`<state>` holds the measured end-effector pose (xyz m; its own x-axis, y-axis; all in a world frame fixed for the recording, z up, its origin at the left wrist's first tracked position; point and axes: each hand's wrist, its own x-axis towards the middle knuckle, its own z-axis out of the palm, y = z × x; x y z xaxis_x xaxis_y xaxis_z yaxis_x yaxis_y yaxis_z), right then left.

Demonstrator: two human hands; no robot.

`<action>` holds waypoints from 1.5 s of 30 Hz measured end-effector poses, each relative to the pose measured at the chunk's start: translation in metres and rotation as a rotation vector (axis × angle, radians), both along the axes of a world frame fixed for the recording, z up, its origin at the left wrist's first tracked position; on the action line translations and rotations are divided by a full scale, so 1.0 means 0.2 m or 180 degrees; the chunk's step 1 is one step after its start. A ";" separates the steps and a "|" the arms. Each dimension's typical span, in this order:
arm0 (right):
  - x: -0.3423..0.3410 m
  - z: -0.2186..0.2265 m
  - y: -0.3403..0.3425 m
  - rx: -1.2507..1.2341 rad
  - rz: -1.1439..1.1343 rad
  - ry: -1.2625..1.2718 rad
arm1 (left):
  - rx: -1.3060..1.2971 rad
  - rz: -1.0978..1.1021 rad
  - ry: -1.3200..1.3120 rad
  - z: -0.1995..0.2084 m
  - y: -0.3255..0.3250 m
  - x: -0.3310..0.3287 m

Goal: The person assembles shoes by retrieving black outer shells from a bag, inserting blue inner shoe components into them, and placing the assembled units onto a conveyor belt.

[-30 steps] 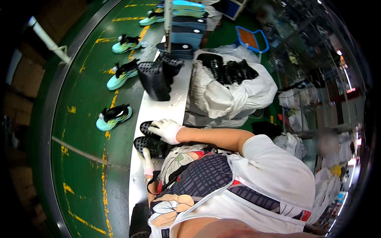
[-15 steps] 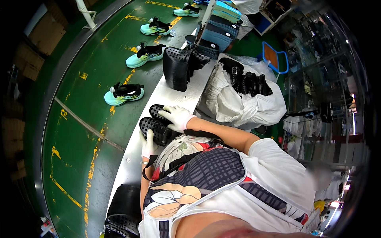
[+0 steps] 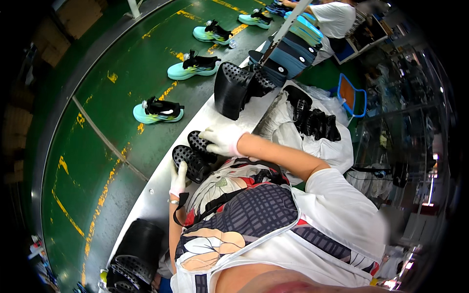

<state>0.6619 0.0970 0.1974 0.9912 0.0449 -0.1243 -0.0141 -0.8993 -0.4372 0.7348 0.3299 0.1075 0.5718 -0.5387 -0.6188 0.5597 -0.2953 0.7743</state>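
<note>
While our left hand (image 3: 179, 177) grasps the nearer perforated black insert (image 3: 191, 164) at the white worktop (image 3: 152, 191), our right hand (image 3: 221, 140) lays its fingers on the farther insert (image 3: 196, 139); whether it grips, we cannot tell. Beyond, a black stack (image 3: 230, 96) and a metal post (image 3: 285, 32) stand before blue-grey insoles (image 3: 292, 57); a white sack (image 3: 325, 155) crowds our right, turquoise shoes (image 3: 188, 71) dot the green belt (image 3: 97, 166).
</note>
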 end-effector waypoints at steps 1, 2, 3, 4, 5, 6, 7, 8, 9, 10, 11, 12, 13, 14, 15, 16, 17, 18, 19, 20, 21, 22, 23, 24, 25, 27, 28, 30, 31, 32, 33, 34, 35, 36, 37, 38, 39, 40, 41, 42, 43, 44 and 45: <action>0.04 0.12 -0.02 -0.0072 0.0082 0.0299 | -0.0013 -0.0006 0.0063 0.00 0.00 0.01; 0.08 0.26 -0.05 -0.0128 0.0168 0.0590 | -0.0004 -0.0014 0.0123 0.00 0.01 0.01; 0.13 0.30 -0.10 -0.0177 0.0180 0.0536 | 0.0021 0.0009 0.0098 -0.03 0.03 0.01; 0.15 0.34 -0.17 -0.0243 0.0152 0.0493 | -0.0040 -0.0017 0.0118 -0.03 0.02 0.01; 0.19 0.38 -0.24 -0.0304 0.0257 0.0263 | 0.0045 0.0064 0.0130 -0.04 0.03 0.00; 0.22 0.42 -0.32 -0.0388 0.0331 0.0040 | 0.0100 0.0116 0.0151 -0.05 0.02 -0.01; 0.27 0.45 -0.40 -0.0533 0.0259 0.0006 | 0.0083 0.0198 0.0148 -0.05 0.02 -0.02; 0.33 0.49 -0.47 -0.0689 0.0183 -0.0026 | 0.0056 0.0275 0.0147 -0.05 0.01 -0.03; 0.40 0.55 -0.52 -0.0820 0.0137 0.0089 | 0.0041 0.0368 0.0145 -0.04 0.02 -0.04; 0.45 0.59 -0.57 -0.0975 0.0073 0.0208 | 0.0025 0.0428 0.0112 -0.05 0.01 -0.05; 0.51 0.58 -0.64 -0.0983 0.0088 0.0061 | 0.0014 0.0492 0.0077 -0.05 0.01 -0.05; 0.57 0.56 -0.71 -0.0987 0.0094 -0.0081 | 0.0005 0.0546 0.0044 -0.06 0.00 -0.06; 0.65 0.53 -0.79 -0.1037 0.0089 0.0139 | 0.0119 0.0643 0.0022 -0.01 -0.03 -0.07; 0.72 0.50 -0.84 -0.1067 0.0000 0.0389 | 0.0188 0.0689 -0.0078 -0.02 -0.04 -0.08; 0.79 0.47 -0.88 -0.1069 0.0033 0.0567 | 0.0258 0.0754 -0.0178 -0.04 -0.04 -0.09; 0.85 0.45 -0.92 -0.1077 0.0058 0.0742 | 0.0326 0.0810 -0.0281 -0.06 -0.05 -0.10; 0.92 0.39 -0.98 -0.1110 0.0139 0.0777 | 0.0304 0.0874 -0.0349 -0.08 -0.05 -0.11; 0.98 0.29 -1.05 -0.1142 0.0216 0.0817 | 0.0284 0.0933 -0.0412 -0.11 -0.05 -0.13; 1.05 0.17 -1.14 -0.1198 0.0349 0.0886 | 0.0260 0.0995 -0.0476 -0.13 -0.05 -0.14; 1.11 0.11 -1.17 -0.1158 0.0445 0.1013 | 0.0269 0.1062 -0.0562 -0.13 -0.06 -0.16; 1.16 0.03 -1.20 -0.1152 0.0531 0.1123 | 0.0292 0.1119 -0.0650 -0.11 -0.08 -0.17; 1.20 -0.04 -1.20 -0.1137 0.0625 0.1238 | 0.0330 0.1175 -0.0733 -0.07 -0.09 -0.18; 1.24 -0.11 -1.20 -0.1401 0.0668 0.1490 | 0.0512 0.1227 -0.0480 -0.02 -0.11 -0.18; 1.27 -0.17 -1.20 -0.1428 0.0742 0.1515 | 0.0533 0.1261 -0.0518 -0.01 -0.11 -0.19; 1.30 -0.24 -1.20 -0.1470 0.0780 0.1612 | 0.0551 0.1300 -0.0546 -0.02 -0.11 -0.20; 1.33 -0.35 -1.18 -0.1574 0.0839 0.1816 | 0.0515 0.1371 -0.0755 -0.13 -0.09 -0.25; 1.34 -0.37 -1.15 -0.1642 0.0842 0.1924 | 0.0513 0.1345 -0.0774 -0.10 -0.11 -0.23; 1.36 -0.44 -1.10 -0.1664 0.0503 0.2190 | 0.0488 0.1539 -0.0440 -0.03 -0.15 -0.22; 1.33 -0.33 -0.98 -0.1621 0.0722 0.1703 | 0.0532 0.1550 -0.0478 -0.03 -0.15 -0.22; 1.34 -0.31 -0.92 -0.1502 0.0725 0.1613 | 0.0576 0.1551 -0.0513 -0.02 -0.14 -0.22; 1.34 -0.26 -0.86 -0.1388 0.0711 0.1512 | 0.0605 0.1528 -0.0555 -0.01 -0.14 -0.22; 1.42 -0.35 -0.88 -0.1226 0.0453 0.1816 | 0.0543 0.1523 -0.0535 -0.02 -0.15 -0.21; 1.51 -0.53 -0.92 -0.1163 0.0408 0.1991 | 0.0489 0.1504 -0.0512 -0.02 -0.16 -0.20; 1.53 -0.52 -0.81 -0.0828 0.0717 0.1709 | 0.0481 0.1565 -0.0482 -0.01 -0.14 -0.22; 1.50 -0.46 -0.71 -0.0351 0.0508 0.1679 | 0.0497 0.1579 -0.0456 0.02 -0.16 -0.21; 1.50 -0.49 -0.63 -0.0185 0.0598 0.1520 | 0.0500 0.1577 -0.0439 0.01 -0.16 -0.21; 1.53 -0.53 -0.57 0.0038 0.0743 0.1766 | 0.0494 0.1555 -0.0432 0.01 -0.16 -0.21; 1.56 -0.62 -0.51 0.0304 0.0471 0.2700 | 0.0482 0.1519 -0.0431 0.00 -0.17 -0.19; 1.49 -0.51 -0.33 -0.0022 0.0607 0.2271 | 0.0533 0.1541 -0.0469 -0.02 -0.14 -0.22; 1.45 -0.49 -0.22 -0.0558 0.0775 0.1734 | 0.0519 0.1543 -0.0479 -0.03 -0.14 -0.22; 1.43 -0.50 -0.16 -0.0640 0.0691 0.1633 | 0.0495 0.1547 -0.0479 -0.04 -0.14 -0.22; 1.40 -0.52 -0.12 -0.0723 0.0606 0.1531 | 0.0470 0.1550 -0.0480 -0.05 -0.14 -0.22; 1.41 -0.67 -0.14 -0.0753 0.0227 0.1224 | 0.0442 0.1529 -0.0462 -0.05 -0.15 -0.21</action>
